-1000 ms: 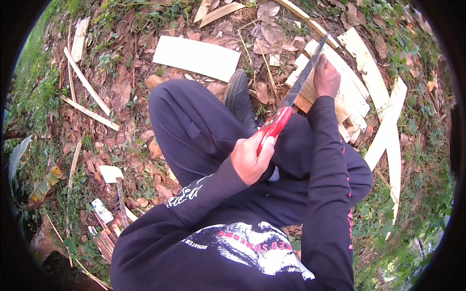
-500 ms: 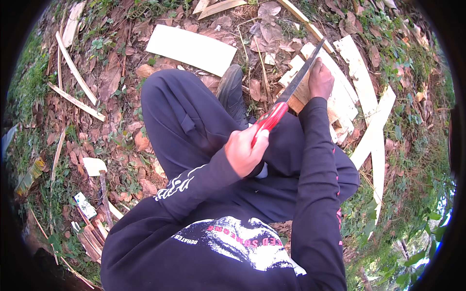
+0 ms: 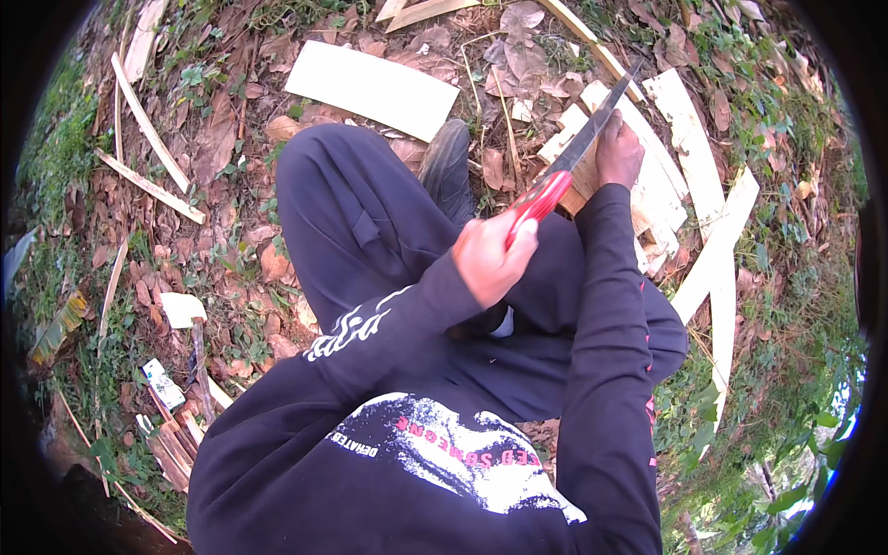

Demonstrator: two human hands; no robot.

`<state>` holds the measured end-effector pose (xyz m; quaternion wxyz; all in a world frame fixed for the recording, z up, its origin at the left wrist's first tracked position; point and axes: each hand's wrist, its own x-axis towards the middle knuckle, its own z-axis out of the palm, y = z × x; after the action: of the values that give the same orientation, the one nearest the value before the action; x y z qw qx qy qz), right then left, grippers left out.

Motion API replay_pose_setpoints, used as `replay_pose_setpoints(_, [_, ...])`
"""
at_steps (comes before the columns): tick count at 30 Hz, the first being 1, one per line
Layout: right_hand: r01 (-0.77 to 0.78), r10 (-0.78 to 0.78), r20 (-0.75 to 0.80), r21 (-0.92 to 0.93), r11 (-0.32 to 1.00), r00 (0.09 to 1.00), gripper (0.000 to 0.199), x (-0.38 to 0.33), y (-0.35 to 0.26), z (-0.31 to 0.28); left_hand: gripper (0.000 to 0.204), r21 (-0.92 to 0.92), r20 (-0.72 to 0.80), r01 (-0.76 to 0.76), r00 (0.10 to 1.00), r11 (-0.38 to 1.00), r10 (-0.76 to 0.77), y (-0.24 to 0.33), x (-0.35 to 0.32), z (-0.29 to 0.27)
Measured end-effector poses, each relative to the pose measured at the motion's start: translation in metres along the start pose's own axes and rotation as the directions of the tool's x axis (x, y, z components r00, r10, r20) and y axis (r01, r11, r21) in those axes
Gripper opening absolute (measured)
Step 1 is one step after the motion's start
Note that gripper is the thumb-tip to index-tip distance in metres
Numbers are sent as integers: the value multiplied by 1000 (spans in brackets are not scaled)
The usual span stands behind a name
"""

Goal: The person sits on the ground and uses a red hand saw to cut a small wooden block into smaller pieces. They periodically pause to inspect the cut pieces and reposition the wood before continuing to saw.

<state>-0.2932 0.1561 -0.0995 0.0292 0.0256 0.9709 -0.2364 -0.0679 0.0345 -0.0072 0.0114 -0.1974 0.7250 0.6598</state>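
Observation:
My left hand is wrapped around the red handle of a handsaw. Its long, dark, tapering blade slants up and to the right, too small in view for its teeth to show. Just beside the blade, my right hand is closed on the pale wood, which lies in a stack beyond my right knee. The blade crosses over the stack near my fingers. Whether its edge touches the wood I cannot tell.
A wide pale board lies on the leaf-covered ground ahead. Two long boards cross at the right. Thin wood strips lie at the left. A tool with a wooden handle and a small white box are at lower left.
My left hand and the saw have slid forward and to the right, so the blade reaches farther over the wood. My right hand keeps its hold on the wood.

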Motion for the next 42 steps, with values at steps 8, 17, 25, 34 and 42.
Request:
replay_pose_setpoints(8, [68,-69,7,84,994,998,50,-4,1,2,31,99,-82,-139,986,985,148,-7,58,24])
replay_pose_setpoints(17, [4,-4,0,-10,1000,1000,52,0,2,1,25,28,-33,-13,999,1000,14,5,-9,-3])
replay_pose_setpoints(25, [106,-113,42,143,984,993,53,-3,12,10,32,135,-89,-173,979,976,186,1,85,37])
replay_pose_setpoints(34, [-19,19,7,19,1000,1000,51,0,-1,-3,26,33,-63,-51,997,998,53,-2,-15,-2])
replay_pose_setpoints(42, [-19,21,-9,195,981,1000,47,-8,-6,0,35,229,-76,-194,973,954,217,3,81,35])
